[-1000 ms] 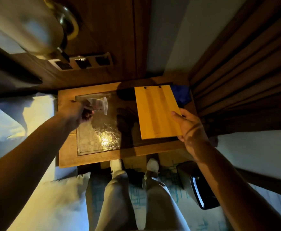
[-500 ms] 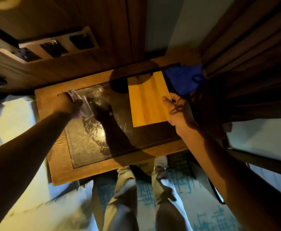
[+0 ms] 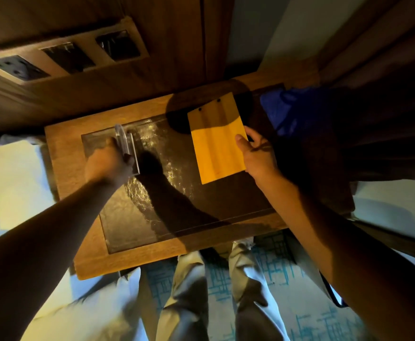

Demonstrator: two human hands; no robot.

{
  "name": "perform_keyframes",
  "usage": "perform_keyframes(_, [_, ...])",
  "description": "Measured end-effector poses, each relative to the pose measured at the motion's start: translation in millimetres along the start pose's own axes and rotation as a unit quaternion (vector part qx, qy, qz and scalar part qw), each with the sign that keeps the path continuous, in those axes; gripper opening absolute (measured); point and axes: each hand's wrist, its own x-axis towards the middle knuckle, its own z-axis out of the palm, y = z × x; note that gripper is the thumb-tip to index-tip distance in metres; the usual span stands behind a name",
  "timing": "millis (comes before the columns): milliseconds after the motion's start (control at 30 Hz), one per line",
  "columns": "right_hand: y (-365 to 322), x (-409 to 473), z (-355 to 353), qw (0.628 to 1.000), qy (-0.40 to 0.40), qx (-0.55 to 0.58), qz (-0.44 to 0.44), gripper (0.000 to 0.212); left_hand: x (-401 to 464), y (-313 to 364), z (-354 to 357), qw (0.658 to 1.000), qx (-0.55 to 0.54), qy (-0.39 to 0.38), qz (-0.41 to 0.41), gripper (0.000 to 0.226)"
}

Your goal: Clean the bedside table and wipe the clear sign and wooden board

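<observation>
The bedside table (image 3: pixel 63 153) has a wooden frame around a dark glass top. My left hand (image 3: pixel 108 163) grips the clear sign (image 3: pixel 127 146), a see-through acrylic stand held upright at the glass's far left corner. The yellow wooden board (image 3: pixel 216 141) lies flat on the right part of the glass, its far end in shadow. My right hand (image 3: pixel 256 153) holds the board's right edge, thumb on top. A blue cloth (image 3: pixel 282 109) sits bunched at the table's far right corner, beyond my right hand.
A wall panel with sockets and switches (image 3: pixel 66 57) is set in the wooden headboard behind the table. White bedding (image 3: pixel 11 183) lies to the left, brown curtains (image 3: pixel 378 70) hang at right. My legs (image 3: pixel 194 291) stand on patterned carpet below the front edge.
The view has tilted, so the lamp is out of sight. My left hand has turned the clear sign upright at the far left corner. My right hand has slid up along the board's right edge.
</observation>
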Motion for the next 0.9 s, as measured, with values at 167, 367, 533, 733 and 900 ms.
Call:
perform_keyframes(167, [18, 6, 5, 0.999, 0.01, -0.038, -0.004, 0.046, -5, -7, 2, 1.0, 0.01, -0.012, 0.004, 0.043])
perform_keyframes(367, [33, 15, 6, 0.984, -0.007, -0.18, 0.008, 0.037, -6, -19, 4, 1.0, -0.001, -0.017, 0.012, 0.038])
perform_keyframes(533, [35, 20, 8, 0.971, 0.03, -0.238, 0.018, 0.038, -4, -24, 4, 1.0, 0.0, -0.005, 0.005, 0.037])
perform_keyframes(733, [36, 21, 8, 0.959, 0.032, -0.281, 0.031, 0.049, -6, -20, 0, 1.0, -0.003, 0.009, -0.011, 0.038])
perform_keyframes(900, [23, 11, -2, 0.966, 0.046, -0.251, 0.038, 0.049, -19, -16, -23, 0.993, -0.003, 0.102, 0.064, 0.031])
